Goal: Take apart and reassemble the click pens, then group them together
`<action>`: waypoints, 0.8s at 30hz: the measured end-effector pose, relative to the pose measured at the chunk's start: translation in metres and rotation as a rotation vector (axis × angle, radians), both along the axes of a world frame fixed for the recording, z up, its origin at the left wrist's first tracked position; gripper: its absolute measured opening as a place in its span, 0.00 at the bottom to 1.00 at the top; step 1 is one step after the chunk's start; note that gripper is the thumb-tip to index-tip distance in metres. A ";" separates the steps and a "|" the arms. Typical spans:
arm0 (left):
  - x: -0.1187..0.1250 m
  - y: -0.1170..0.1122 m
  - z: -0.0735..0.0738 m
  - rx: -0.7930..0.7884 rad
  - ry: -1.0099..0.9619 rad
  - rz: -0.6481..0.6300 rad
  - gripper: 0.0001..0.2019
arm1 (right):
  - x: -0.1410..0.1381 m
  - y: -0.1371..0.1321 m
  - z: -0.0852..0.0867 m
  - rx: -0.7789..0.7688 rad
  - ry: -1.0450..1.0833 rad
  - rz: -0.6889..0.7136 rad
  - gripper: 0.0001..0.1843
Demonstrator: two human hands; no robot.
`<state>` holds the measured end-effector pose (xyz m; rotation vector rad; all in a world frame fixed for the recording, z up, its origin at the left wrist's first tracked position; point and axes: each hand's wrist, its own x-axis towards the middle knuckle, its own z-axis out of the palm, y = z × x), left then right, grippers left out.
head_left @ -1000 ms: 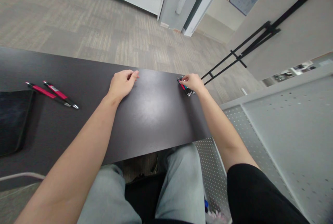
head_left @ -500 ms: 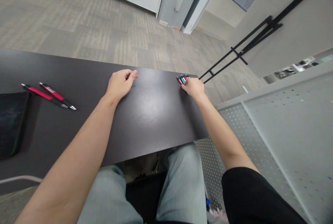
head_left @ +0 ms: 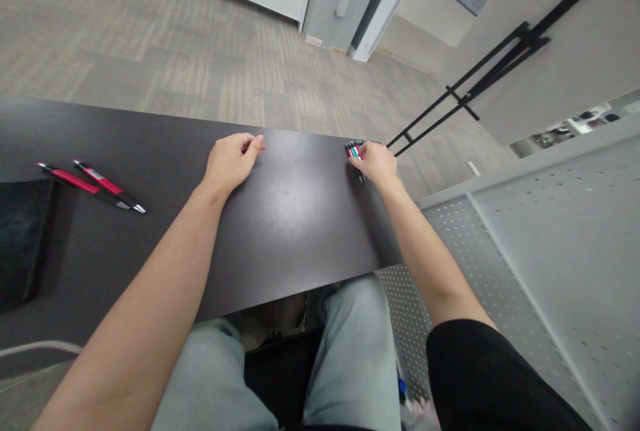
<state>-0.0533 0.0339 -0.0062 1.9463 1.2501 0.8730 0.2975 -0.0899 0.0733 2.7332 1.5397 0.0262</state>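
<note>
Near the far right corner of the dark table (head_left: pixel 295 231), my right hand (head_left: pixel 377 163) is closed around a small bundle of pens (head_left: pixel 353 149). Their red, teal and black barrels show past my thumb and fingers, with tips poking out below; part of the bundle is hidden by the hand. My left hand (head_left: pixel 230 161) rests on the tabletop by the far edge, its fingers loosely curled in and nothing visible in them. Left of it lie two red-and-black pens, one pen (head_left: pixel 80 181) beside the other pen (head_left: pixel 107 184), both with silver tips.
A black tablet-like device (head_left: pixel 23 244) lies at the table's left. A white cable (head_left: pixel 40 348) runs along the near left edge. Right of the table stands a grey perforated panel (head_left: pixel 540 231). Beyond the far right corner is a black metal frame (head_left: pixel 450 101).
My right hand has shifted slightly right and toward the far edge, and the bundled pens have moved a little with it. My left hand stays where it was.
</note>
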 end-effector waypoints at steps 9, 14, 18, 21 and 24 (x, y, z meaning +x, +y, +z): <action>0.000 0.000 0.003 -0.007 0.019 -0.009 0.21 | 0.076 0.002 -0.020 0.079 0.226 -0.178 0.20; -0.001 0.001 0.003 -0.017 0.012 -0.010 0.21 | 0.079 0.001 -0.029 0.081 0.275 -0.169 0.19; -0.001 0.001 0.002 -0.017 -0.001 -0.007 0.22 | 0.080 0.002 -0.033 0.090 0.284 -0.159 0.18; -0.001 0.000 0.002 -0.015 0.002 -0.006 0.22 | 0.081 0.002 -0.033 0.089 0.289 -0.157 0.18; -0.001 0.000 0.003 -0.020 0.008 -0.007 0.21 | 0.081 0.001 -0.031 0.071 0.309 -0.168 0.18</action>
